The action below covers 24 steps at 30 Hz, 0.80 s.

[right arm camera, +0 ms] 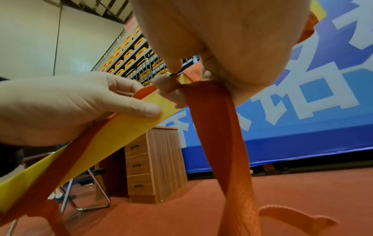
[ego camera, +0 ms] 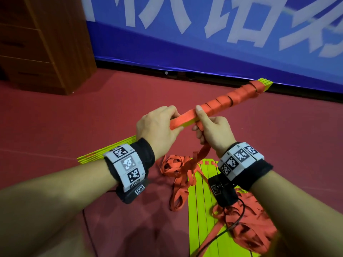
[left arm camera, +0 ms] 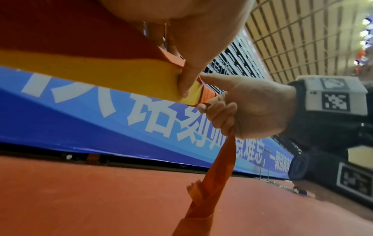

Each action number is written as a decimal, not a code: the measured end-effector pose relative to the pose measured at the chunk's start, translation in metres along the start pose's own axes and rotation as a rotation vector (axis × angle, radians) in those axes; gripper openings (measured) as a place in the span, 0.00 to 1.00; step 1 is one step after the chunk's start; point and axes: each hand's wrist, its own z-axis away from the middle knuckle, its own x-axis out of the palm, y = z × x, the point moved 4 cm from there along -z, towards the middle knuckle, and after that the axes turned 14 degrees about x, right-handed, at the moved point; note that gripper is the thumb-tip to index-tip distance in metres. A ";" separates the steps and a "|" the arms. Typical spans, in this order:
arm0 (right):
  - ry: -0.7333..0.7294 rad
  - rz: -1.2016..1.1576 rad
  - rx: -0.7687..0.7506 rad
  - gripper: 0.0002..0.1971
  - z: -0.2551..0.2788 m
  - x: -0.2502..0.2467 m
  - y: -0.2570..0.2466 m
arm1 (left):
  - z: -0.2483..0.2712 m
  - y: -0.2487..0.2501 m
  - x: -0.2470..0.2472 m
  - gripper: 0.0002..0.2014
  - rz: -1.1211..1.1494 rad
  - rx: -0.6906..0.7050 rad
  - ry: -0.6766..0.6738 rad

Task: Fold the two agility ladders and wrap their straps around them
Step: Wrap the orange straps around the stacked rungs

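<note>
Head view: the ladder bundle is held off the floor, its long axis running away to the upper right. The near end is gripped by the left hand, the strap by the right hand, just beside it.

blue banner | large white Chinese characters | cropped, unreadable

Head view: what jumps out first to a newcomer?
Centre frame, both hands hold a folded yellow ladder bundle in the air, its far half already spiralled in orange strap; the left hand grips the near end, the right hand pinches the loose strap. Below, a second ladder lies unfolded on the red floor among tangled strap.
</note>
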 end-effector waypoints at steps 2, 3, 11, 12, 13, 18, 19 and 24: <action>-0.014 -0.022 -0.029 0.30 -0.001 0.001 0.000 | 0.002 0.002 0.000 0.10 -0.012 0.038 -0.003; -0.023 -0.025 -0.042 0.29 -0.001 0.002 0.001 | 0.003 0.002 0.000 0.10 -0.014 0.050 -0.004; -0.015 -0.023 -0.116 0.28 -0.006 -0.001 0.004 | -0.003 -0.006 0.009 0.18 0.423 -0.018 -0.176; -0.016 -0.021 -0.120 0.27 -0.006 -0.003 0.004 | -0.004 -0.007 0.009 0.17 0.472 -0.047 -0.206; -0.022 -0.021 -0.125 0.27 -0.007 -0.004 0.004 | -0.005 -0.009 0.009 0.16 0.487 -0.072 -0.238; -0.083 0.003 -0.165 0.27 -0.003 -0.002 0.003 | -0.007 -0.024 0.018 0.26 0.586 -0.158 -0.357; -0.087 0.017 -0.177 0.27 -0.002 -0.003 0.003 | -0.007 -0.025 0.019 0.28 0.684 -0.198 -0.363; -0.102 0.031 -0.208 0.28 0.002 -0.005 0.000 | 0.000 -0.020 0.017 0.18 1.039 -0.348 -0.471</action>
